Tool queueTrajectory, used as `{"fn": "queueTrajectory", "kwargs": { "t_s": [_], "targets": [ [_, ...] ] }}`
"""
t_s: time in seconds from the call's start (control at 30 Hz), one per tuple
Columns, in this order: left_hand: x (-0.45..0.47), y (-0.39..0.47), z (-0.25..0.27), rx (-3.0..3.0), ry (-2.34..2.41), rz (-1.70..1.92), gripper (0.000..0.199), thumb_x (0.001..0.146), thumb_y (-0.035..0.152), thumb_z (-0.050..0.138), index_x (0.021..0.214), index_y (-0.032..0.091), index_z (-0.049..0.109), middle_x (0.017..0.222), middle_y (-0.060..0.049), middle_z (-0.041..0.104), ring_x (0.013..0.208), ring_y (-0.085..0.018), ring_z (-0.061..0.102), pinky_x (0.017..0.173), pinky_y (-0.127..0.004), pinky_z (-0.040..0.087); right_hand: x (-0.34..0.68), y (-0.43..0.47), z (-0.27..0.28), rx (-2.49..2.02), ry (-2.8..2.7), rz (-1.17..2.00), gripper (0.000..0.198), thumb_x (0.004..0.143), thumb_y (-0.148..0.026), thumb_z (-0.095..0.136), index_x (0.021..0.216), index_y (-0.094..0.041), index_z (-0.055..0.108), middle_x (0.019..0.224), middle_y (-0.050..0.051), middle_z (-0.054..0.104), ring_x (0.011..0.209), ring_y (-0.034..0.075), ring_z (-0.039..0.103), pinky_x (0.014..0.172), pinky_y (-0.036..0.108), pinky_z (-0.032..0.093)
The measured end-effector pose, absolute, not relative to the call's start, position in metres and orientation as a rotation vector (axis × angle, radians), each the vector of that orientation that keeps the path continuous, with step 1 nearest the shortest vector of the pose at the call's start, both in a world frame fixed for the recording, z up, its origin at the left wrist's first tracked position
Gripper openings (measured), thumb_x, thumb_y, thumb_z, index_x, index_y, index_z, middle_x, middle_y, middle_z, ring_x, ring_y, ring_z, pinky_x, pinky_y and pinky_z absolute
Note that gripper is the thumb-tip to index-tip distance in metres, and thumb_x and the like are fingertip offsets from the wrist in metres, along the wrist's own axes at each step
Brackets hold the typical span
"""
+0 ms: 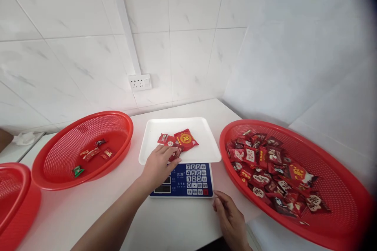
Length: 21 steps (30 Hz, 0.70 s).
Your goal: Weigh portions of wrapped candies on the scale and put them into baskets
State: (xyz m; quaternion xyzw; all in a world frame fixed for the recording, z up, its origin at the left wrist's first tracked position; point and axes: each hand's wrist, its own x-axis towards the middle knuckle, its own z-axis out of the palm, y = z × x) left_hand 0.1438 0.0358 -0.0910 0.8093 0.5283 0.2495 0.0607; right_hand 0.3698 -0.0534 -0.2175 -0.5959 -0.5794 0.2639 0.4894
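Head view: left hand [158, 164] touching packets [186, 140] on tray [207, 147] atop scale [180, 186] — pinching one or merely resting, unclear. Right hand [230, 216] curling beside scale's near right corner, any grip unclear. Filled basket [347, 200] standing right of scale — probably for easy reach.

Up at twelve, here's a wall of glossy white tiles [194, 0], grey veins streaking through! A white conduit [123, 19] drops from eleven, straight into the socket panel [140, 82] at ten. Over to two: a smooth, greyish wall [294, 47]. Down at six, the white desk [173, 223] catches soft light.
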Motion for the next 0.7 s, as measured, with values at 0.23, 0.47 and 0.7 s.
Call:
{"fn": "queueTrajectory", "kwargs": {
  "t_s": [0.23, 0.47, 0.7],
  "targets": [
    [0.152, 0.05, -0.086, 2.331, 1.769, 0.585, 0.027, 0.079, 0.019, 0.055, 0.106, 0.022, 0.057, 0.109, -0.006, 0.061, 0.102, -0.026, 0.053, 0.083, -0.039, 0.047, 0.372, -0.055, -0.223, -1.457, -1.368, 0.706, 0.035, 0.083, -0.045, 0.047, 0.095, -0.016, 0.063, 0.066, 0.004, 0.063, 0.058, 0.016, 0.06, 0.056, 0.023, 0.051],
    [0.148, 0.056, -0.083, 2.194, 1.906, 0.697, 0.026, 0.084, 0.019, 0.042, 0.106, 0.024, 0.055, 0.09, -0.005, 0.065, 0.084, -0.023, 0.061, 0.07, -0.035, 0.049, 0.374, -0.053, -0.221, -1.424, -1.389, 0.721, 0.034, 0.083, -0.044, 0.047, 0.095, -0.016, 0.063, 0.066, 0.004, 0.063, 0.059, 0.015, 0.06, 0.057, 0.022, 0.051],
    [0.146, 0.059, -0.089, 2.115, 1.84, 0.823, 0.026, 0.085, 0.019, 0.042, 0.109, 0.024, 0.05, 0.105, -0.001, 0.062, 0.078, -0.012, 0.064, 0.065, -0.022, 0.052, 0.373, -0.052, -0.211, -1.422, -1.408, 0.719, 0.036, 0.083, -0.046, 0.046, 0.093, -0.016, 0.063, 0.063, 0.004, 0.062, 0.057, 0.015, 0.06, 0.055, 0.022, 0.052]
  ]
}}
